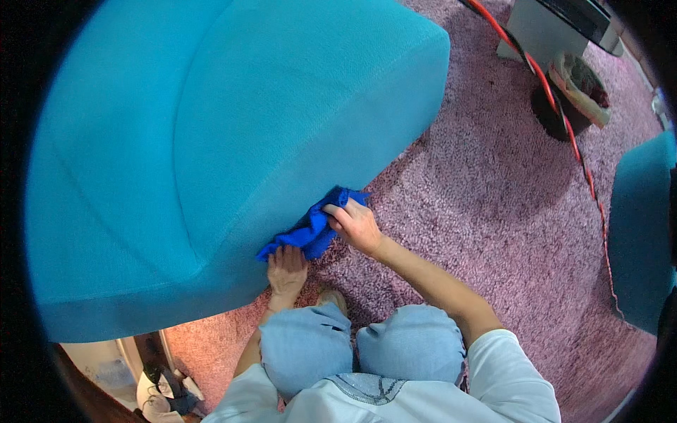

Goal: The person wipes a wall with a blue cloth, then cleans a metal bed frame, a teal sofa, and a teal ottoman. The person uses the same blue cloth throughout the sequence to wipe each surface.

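A large turquoise upholstered seat (296, 95) fills the upper left of the view. Against the lower part of its side lies a bunched blue cloth (312, 227), just above the carpet. My right hand (357, 222) grips the cloth near its upper right end, with the fingers curled into it. My left hand (286, 268) rests at the cloth's lower left end, palm towards the seat's side; its fingertips are partly hidden by the cloth, and whether they grip it I cannot tell.
Pink-purple carpet (476, 174) covers the floor. At the upper right stand a lined waste bin (579, 90) and a grey box-like object (539, 31), with a red and black cable (566, 127) crossing in front. Another turquoise seat (640, 232) is at the right edge.
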Tool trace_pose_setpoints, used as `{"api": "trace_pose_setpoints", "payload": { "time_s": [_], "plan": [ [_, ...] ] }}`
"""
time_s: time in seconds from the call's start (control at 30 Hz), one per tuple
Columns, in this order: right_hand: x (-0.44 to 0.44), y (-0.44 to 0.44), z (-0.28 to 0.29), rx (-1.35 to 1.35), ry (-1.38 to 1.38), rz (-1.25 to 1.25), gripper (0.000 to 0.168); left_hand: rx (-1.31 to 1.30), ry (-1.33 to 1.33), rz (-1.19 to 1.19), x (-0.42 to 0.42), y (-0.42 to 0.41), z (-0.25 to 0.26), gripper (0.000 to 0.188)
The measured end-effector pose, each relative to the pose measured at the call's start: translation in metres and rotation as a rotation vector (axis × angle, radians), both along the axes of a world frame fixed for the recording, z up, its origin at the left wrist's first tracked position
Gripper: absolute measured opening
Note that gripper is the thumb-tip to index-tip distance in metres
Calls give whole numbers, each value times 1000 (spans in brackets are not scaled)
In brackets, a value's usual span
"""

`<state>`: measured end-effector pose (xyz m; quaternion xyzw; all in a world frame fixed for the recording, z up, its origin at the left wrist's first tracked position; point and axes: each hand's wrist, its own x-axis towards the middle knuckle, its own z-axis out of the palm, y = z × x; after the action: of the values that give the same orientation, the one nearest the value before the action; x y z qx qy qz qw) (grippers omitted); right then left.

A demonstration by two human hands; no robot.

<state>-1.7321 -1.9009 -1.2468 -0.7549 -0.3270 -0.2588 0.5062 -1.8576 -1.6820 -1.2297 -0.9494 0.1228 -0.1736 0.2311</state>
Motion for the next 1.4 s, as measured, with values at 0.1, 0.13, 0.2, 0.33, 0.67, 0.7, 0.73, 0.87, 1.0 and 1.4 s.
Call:
{"api": "trace_pose_setpoints", "payload": {
  "time_s": [0.1,0.13,0.2,0.33,0.67,0.7,0.73,0.87,1.0,1.4],
  "plan": [
    [14,-4,72,143,-111,-46,35,60,-212,150,8,-6,33,71],
    [20,-7,91,153,-153,-53,33,10,-346,101,24,-21,59,73],
    [27,-1,122,171,-244,-59,31,-110,-470,87,42,-37,106,80],
    [21,21,103,210,-269,-45,36,-52,-460,178,25,-23,76,62],
    [6,-1,31,-1,75,-157,27,199,-248,-43,21,0,25,56],
    [17,-9,36,65,81,-211,28,191,-274,-61,37,-20,39,57],
    [28,-19,38,144,86,-296,30,218,-298,-52,57,-43,52,58],
    [57,-45,67,384,242,-565,28,232,-355,-136,110,-102,91,60],
    [50,-41,52,367,337,-583,24,239,-258,-192,120,-119,96,58],
    [-54,55,-27,121,582,-332,34,228,54,-408,20,-5,12,45]
  ]
}}
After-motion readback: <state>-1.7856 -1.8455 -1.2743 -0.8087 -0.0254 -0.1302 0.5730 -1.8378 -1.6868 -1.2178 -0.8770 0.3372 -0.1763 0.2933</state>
